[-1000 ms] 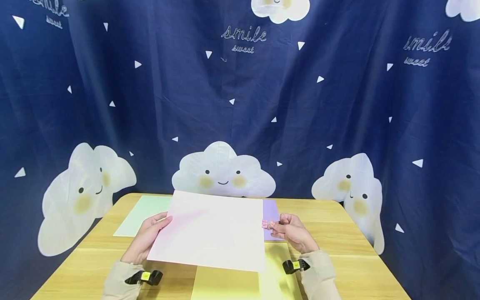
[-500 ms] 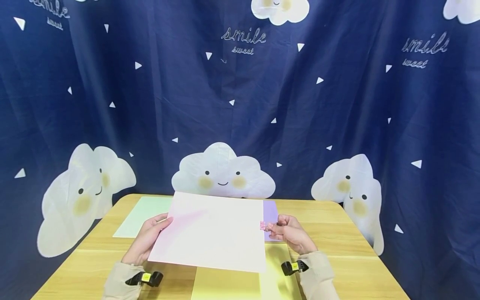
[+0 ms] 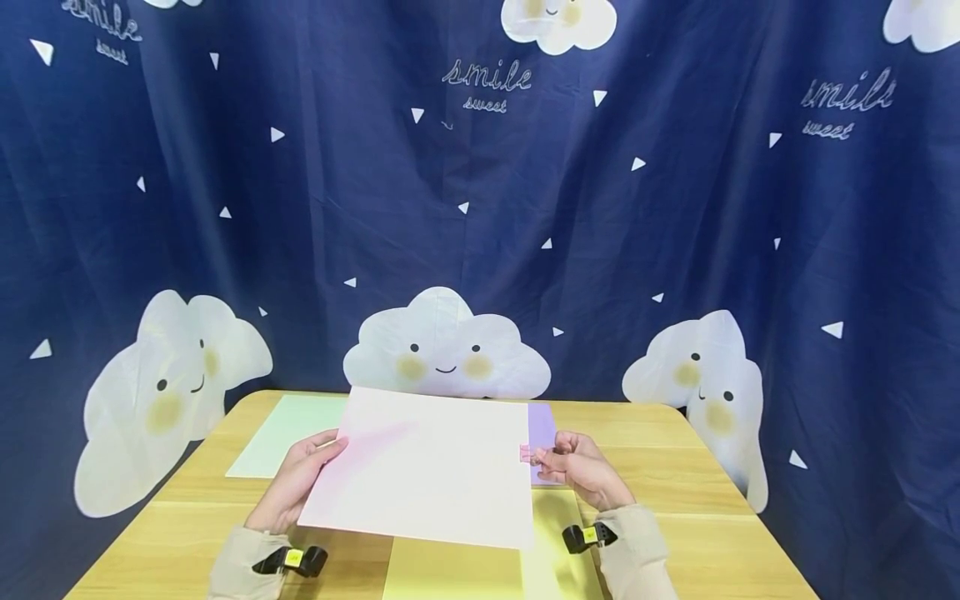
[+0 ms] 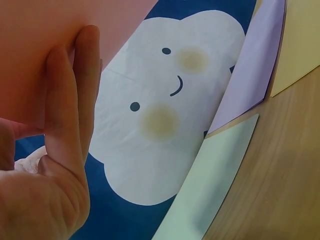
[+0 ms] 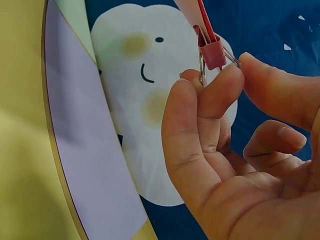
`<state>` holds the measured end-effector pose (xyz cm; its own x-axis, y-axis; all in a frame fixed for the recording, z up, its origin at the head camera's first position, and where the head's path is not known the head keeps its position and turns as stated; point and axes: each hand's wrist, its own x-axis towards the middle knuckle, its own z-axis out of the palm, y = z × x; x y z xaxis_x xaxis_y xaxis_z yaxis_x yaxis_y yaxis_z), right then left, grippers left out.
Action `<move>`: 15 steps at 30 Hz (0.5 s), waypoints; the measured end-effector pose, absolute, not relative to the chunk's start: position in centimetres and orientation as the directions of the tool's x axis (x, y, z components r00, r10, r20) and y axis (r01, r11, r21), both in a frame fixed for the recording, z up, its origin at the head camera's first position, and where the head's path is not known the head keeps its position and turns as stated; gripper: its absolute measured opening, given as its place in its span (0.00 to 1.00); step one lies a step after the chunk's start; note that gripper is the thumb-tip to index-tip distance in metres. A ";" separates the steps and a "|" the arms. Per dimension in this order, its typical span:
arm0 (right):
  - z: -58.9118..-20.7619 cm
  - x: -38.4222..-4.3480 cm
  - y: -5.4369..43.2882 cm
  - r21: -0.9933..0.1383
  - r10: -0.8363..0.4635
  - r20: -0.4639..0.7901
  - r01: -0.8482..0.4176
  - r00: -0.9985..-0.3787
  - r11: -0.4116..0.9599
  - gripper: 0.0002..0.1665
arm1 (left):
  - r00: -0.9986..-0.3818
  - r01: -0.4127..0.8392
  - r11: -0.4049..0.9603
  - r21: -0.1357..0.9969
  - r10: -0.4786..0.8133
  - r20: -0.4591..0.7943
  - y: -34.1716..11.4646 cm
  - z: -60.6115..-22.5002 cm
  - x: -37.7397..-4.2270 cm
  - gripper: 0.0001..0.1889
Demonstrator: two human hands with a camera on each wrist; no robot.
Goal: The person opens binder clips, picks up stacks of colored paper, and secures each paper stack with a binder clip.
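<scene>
A pale pink sheet of paper (image 3: 431,467), tilted, is held above the table. My left hand (image 3: 298,479) grips its left edge, thumb on top; in the left wrist view straight fingers (image 4: 62,110) support it from below. At the right edge sits a pink binder clip (image 3: 525,453) with silver wire handles. My right hand (image 3: 587,471) pinches those handles between thumb and index finger. Seen from the right wrist, the clip (image 5: 214,54) has its mouth around the sheet's edge. How firmly it bites cannot be told.
On the wooden table (image 3: 660,533) lie a light green sheet (image 3: 288,433) at back left, a purple sheet (image 3: 542,429) behind my right hand, and a yellow sheet (image 3: 457,575) in front. A dark blue curtain (image 3: 465,242) with cloud prints hangs behind the table.
The binder clip and my right hand have shifted slightly left, so the clip now overlaps the pink sheet's right edge more. My left hand keeps its hold on the sheet.
</scene>
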<state>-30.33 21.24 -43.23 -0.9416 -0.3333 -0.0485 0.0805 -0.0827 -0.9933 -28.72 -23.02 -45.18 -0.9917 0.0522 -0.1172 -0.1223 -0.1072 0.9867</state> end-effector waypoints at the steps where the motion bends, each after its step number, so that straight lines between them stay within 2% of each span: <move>1: -43.2 -30.3 21.2 -0.993 -0.333 -0.050 0.083 -0.942 -0.084 0.29 | -0.992 -0.123 -0.111 0.986 0.051 -0.118 -23.0 -45.2 -28.8 0.36; 15: -43.5 -30.5 21.4 -0.990 -0.348 -0.067 0.105 -0.935 -0.090 0.27 | -0.992 -0.124 -0.109 0.986 0.052 -0.118 -22.9 -45.4 -28.8 0.35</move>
<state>-30.53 21.39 -43.55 -0.9353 -0.3475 -0.0671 0.1047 -0.0904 -0.9904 -28.80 -22.89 -45.39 -0.9916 0.0518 -0.1184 -0.1235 -0.1091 0.9863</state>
